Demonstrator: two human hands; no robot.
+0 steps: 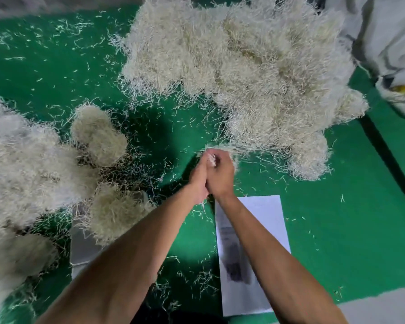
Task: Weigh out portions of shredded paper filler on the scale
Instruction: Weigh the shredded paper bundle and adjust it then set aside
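A big heap of cream shredded paper filler (243,66) lies on the green floor at the upper right. My left hand (198,181) and my right hand (220,174) are pressed together at the heap's near edge, both gripping a thin tuft of shreds (212,159) that pokes out between the fingers. A flat metal scale (82,244) lies at the lower left, partly covered by a wad of filler (117,213). More rounded wads (98,134) lie to the left.
A white printed sheet of paper (253,253) lies under my right forearm. A white sack (388,50) fills the upper right corner. Loose shreds are scattered over the green floor (56,73). A dark strip (388,155) runs along the right.
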